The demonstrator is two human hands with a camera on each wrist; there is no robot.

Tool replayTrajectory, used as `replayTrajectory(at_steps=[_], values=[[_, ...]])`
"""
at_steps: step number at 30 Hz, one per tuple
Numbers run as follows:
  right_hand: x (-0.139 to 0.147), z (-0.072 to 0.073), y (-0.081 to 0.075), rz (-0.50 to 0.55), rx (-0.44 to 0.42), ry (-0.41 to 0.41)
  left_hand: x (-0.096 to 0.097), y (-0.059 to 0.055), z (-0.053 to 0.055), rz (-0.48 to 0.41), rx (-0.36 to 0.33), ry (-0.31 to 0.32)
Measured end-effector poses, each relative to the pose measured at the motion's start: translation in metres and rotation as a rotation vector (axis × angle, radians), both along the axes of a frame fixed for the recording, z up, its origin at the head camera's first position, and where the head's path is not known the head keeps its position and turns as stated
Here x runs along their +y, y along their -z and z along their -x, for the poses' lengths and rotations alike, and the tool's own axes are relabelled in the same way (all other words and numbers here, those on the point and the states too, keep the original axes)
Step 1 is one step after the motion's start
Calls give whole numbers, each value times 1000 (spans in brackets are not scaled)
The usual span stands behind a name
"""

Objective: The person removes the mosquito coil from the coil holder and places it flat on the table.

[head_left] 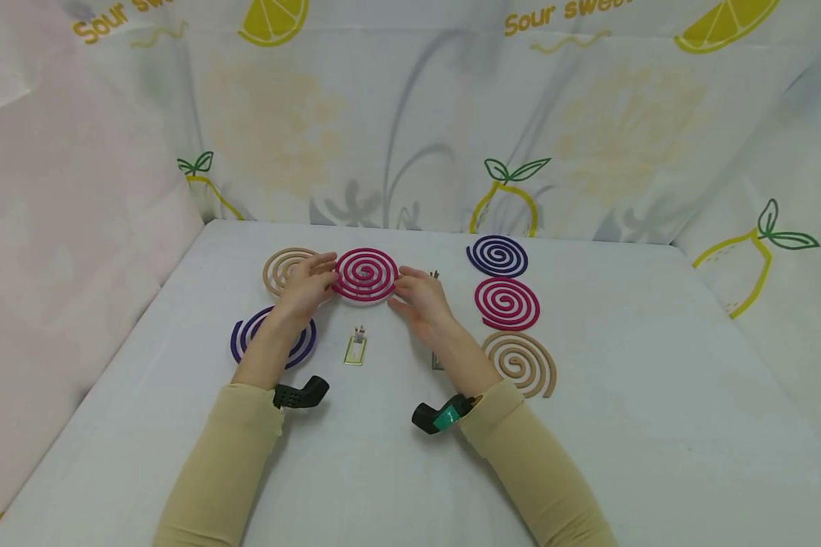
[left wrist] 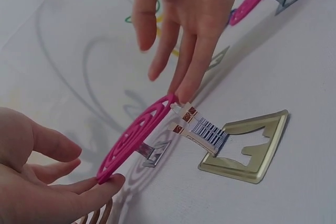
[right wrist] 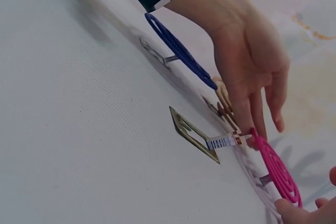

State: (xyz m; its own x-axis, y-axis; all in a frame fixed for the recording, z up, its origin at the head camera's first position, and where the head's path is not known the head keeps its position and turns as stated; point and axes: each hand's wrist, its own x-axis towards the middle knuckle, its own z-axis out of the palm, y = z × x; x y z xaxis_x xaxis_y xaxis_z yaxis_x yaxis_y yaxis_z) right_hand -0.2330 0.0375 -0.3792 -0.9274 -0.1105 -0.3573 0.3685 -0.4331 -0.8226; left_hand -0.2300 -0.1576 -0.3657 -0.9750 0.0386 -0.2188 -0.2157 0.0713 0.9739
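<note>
A pink mosquito coil (head_left: 366,272) lies level between both hands, raised above the table on a small metal stand (left wrist: 156,153). My left hand (head_left: 306,290) touches its left edge with extended fingers, the thumb held apart in the left wrist view. At its right edge, the fingertips of my right hand (head_left: 420,300) touch the rim, fingers loosely straight. Just nearer to me stands a bare gold-coloured coil stand (head_left: 356,351) with an upright forked tab. Behind the left hand is a tan coil (head_left: 277,262), partly covered by it. A dark purple coil (head_left: 308,342) lies partly under the left forearm.
To the right, a column holds a purple coil (head_left: 498,256), a pink coil (head_left: 508,303) and a tan coil (head_left: 518,363). Another stand (head_left: 438,361) is partly hidden by the right forearm. A printed cloth (head_left: 383,114) hangs behind the white table (head_left: 657,380).
</note>
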Motion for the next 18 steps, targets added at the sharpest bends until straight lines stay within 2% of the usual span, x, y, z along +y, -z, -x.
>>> replayTrajectory(at_steps=[18], values=[[4, -1, -2, 22, 36, 3, 2, 5, 2, 20, 8, -41]])
